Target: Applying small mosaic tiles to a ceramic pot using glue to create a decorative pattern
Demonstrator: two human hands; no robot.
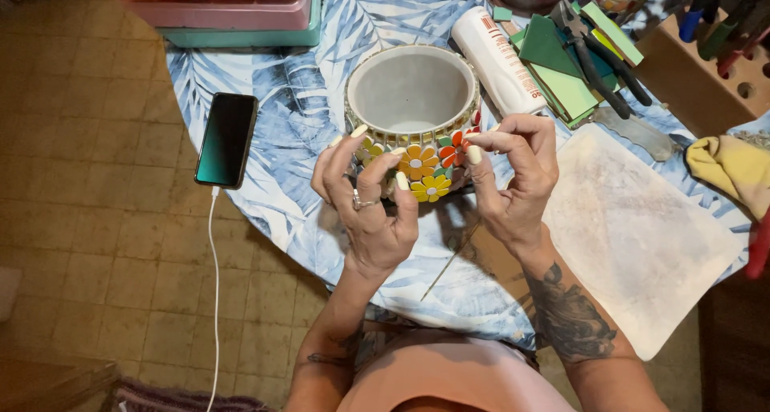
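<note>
A round grey pot (411, 91), empty inside and faced with yellow, orange and red flower tiles, stands mid-table on the blue leaf-print cloth (297, 131). The left hand (365, 199) and right hand (513, 175) pinch at its near wall. Green tiles (561, 75) lie far right.

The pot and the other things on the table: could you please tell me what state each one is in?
Pot: upright, empty, flower tiles on its side.
Left hand: fingers on the pot's tiles.
Right hand: fingertips on the pot's side.
Phone: lying flat, screen lit, cable plugged in.
White bottle: lying on its side.
Pliers: lying on green tiles.
</note>
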